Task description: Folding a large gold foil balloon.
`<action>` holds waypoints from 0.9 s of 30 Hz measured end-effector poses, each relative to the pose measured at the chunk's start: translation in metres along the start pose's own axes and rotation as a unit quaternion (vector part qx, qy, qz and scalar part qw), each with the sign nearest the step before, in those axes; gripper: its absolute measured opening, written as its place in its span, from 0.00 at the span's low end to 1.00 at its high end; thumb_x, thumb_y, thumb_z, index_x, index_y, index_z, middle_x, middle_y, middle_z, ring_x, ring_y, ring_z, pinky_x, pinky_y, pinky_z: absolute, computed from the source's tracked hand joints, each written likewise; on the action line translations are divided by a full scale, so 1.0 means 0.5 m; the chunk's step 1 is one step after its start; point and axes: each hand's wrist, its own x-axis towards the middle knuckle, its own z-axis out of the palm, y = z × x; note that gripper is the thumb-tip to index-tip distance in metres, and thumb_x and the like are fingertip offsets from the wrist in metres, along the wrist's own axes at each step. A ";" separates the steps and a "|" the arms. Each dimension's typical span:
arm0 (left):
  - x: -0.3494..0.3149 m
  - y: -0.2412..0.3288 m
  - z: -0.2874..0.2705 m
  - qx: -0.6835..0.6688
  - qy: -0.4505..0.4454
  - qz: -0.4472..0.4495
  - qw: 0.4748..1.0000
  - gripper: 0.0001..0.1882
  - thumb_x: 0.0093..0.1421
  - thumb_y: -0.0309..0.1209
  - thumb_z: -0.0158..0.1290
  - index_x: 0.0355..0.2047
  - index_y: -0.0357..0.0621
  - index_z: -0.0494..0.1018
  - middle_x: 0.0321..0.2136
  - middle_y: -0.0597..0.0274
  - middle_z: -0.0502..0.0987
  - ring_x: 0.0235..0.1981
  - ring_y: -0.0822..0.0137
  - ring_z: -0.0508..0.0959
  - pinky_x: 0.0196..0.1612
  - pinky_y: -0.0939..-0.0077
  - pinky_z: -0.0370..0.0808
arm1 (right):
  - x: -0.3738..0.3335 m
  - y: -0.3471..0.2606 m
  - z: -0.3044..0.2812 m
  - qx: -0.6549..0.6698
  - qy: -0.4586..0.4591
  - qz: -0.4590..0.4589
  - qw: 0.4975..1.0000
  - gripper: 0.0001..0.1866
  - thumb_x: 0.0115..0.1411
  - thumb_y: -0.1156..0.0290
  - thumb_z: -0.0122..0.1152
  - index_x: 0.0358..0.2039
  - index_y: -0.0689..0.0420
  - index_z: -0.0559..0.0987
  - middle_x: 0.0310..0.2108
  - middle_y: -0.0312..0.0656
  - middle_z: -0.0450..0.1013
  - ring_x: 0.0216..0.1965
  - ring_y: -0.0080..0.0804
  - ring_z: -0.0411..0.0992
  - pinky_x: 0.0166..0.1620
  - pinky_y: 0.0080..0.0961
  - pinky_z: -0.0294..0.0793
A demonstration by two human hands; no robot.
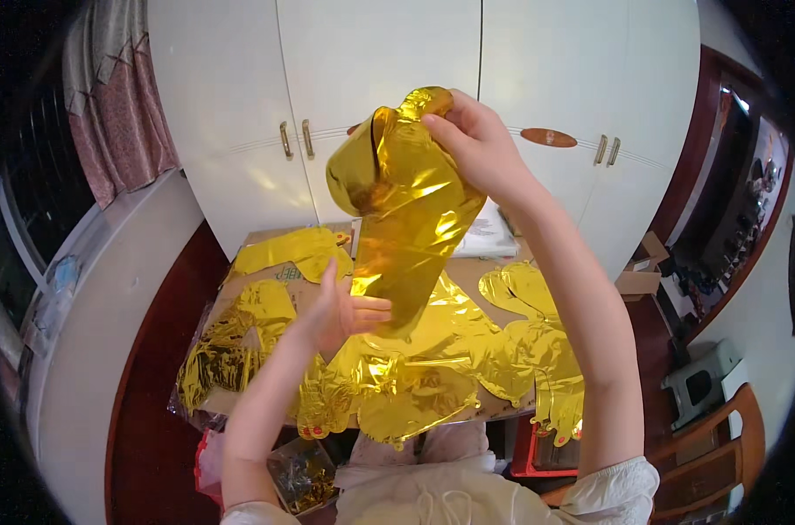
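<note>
A flat, shiny gold foil balloon [415, 206] hangs upright in front of me, its top edge folded over. My right hand [472, 136] pinches it at the upper right corner, thumb on the near side. My left hand [332, 311] is open beside the balloon's lower left edge, thumb up and fingers stretched out flat. Whether those fingers touch the foil I cannot tell. Beneath both hands, more flat gold foil balloons [432, 385] lie overlapping on a cardboard-covered table [494, 325].
A crumpled gold balloon [231, 350] lies at the table's left, and another foil piece [284, 249] behind it. White packets [485, 236] rest at the back. Below the table's front stand a bin [301, 477] and a red tray [524, 455]. A wooden chair [721, 455] is at right; white cabinets [397, 52] rise behind.
</note>
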 end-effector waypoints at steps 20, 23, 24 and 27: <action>0.261 -0.226 -0.080 0.023 0.085 0.071 0.994 0.25 0.61 0.20 0.51 0.60 0.30 0.63 0.43 0.60 0.75 0.31 0.73 0.76 0.31 0.80 0.74 | -0.701 0.098 0.187 -0.244 -0.190 -0.073 0.948 0.11 0.52 0.69 0.56 0.36 0.55 0.77 0.37 0.37 0.76 0.41 0.31 0.75 0.48 0.28 0.73; 0.293 -0.246 -0.122 0.125 0.092 0.066 0.986 0.23 0.61 0.20 0.52 0.58 0.31 0.66 0.41 0.60 0.76 0.32 0.73 0.76 0.31 0.79 0.74 | -0.724 0.101 0.201 -0.230 -0.185 -0.044 0.954 0.10 0.51 0.70 0.57 0.35 0.56 0.77 0.36 0.36 0.76 0.39 0.31 0.75 0.47 0.28 0.73; 0.300 -0.248 -0.116 0.134 0.102 0.082 0.982 0.23 0.60 0.21 0.52 0.57 0.32 0.68 0.39 0.60 0.77 0.31 0.74 0.76 0.31 0.80 0.74 | -0.722 0.102 0.199 -0.230 -0.171 -0.042 0.957 0.10 0.50 0.71 0.59 0.35 0.56 0.78 0.34 0.37 0.76 0.37 0.31 0.76 0.45 0.28 0.74; 0.327 -0.246 -0.089 0.181 0.123 0.117 0.969 0.22 0.58 0.23 0.54 0.54 0.34 0.71 0.34 0.61 0.77 0.28 0.75 0.75 0.31 0.80 0.72 | -0.717 0.106 0.194 -0.216 -0.111 -0.009 0.970 0.08 0.51 0.71 0.63 0.33 0.56 0.78 0.30 0.38 0.77 0.32 0.33 0.77 0.39 0.28 0.76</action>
